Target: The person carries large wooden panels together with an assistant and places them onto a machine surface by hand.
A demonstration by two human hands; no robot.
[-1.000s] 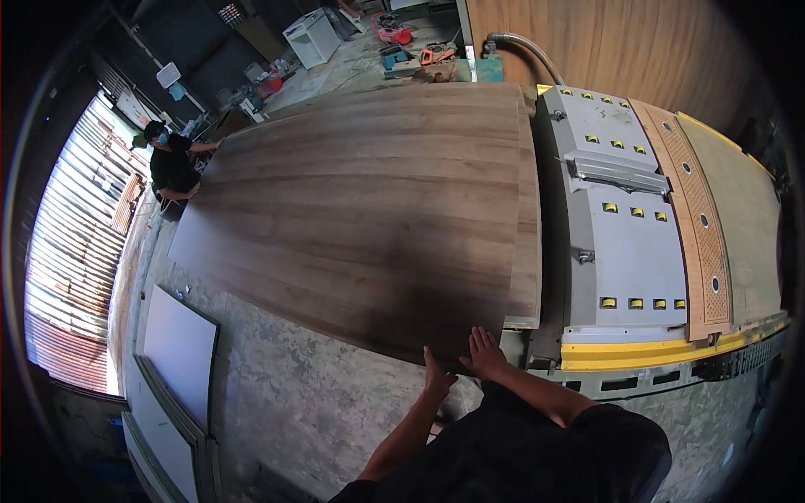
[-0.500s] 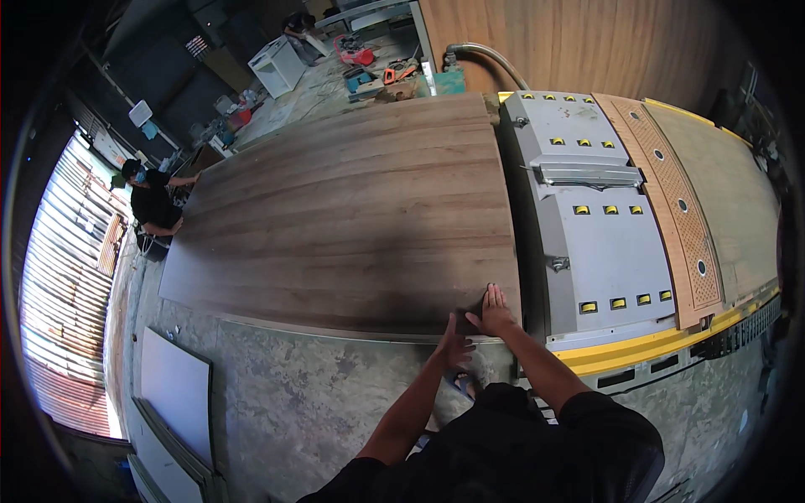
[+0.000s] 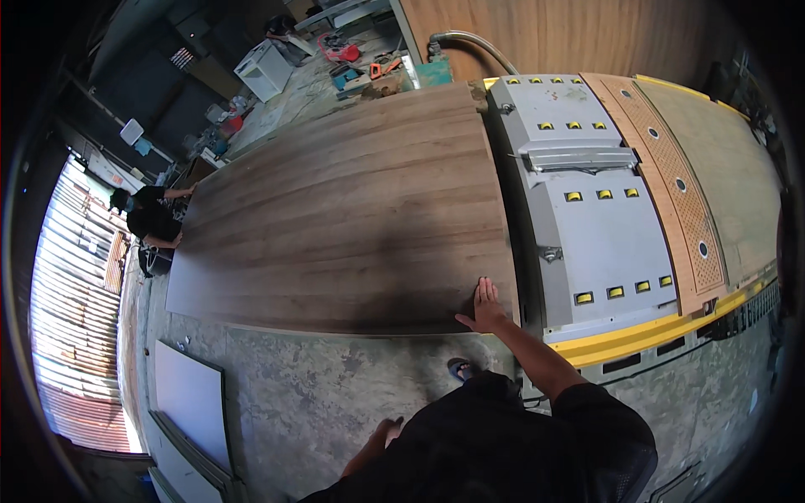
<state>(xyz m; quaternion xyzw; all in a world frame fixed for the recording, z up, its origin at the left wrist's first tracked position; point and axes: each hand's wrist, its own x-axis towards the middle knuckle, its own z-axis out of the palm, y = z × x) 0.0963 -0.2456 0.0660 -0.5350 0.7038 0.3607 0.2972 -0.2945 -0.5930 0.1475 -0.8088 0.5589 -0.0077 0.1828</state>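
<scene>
A large brown wood-grain board (image 3: pixel 352 201) lies flat in front of me, its long near edge facing my body. My right hand (image 3: pixel 485 307) rests flat on the board's near right corner with the fingers stretched out and the thumb apart. Down beside my body, away from the board, is my left hand (image 3: pixel 387 431); it is small in view, and I cannot make out how its fingers lie. At the far left end a person (image 3: pixel 151 220) in black has both hands on the board's edge.
Right of the board stands a grey machine bed (image 3: pixel 599 218) with yellow rollers and a yellow rail (image 3: pixel 612 344). Several pale panels (image 3: pixel 193 394) lean at the lower left. A white cabinet (image 3: pixel 265 70) and tools (image 3: pixel 356 77) are at the back. Wood-grain sheeting (image 3: pixel 570 38) rises behind.
My left hand has dropped from beside the board's near edge back toward my body. My right hand stays flat on the corner. My view has shifted slightly.
</scene>
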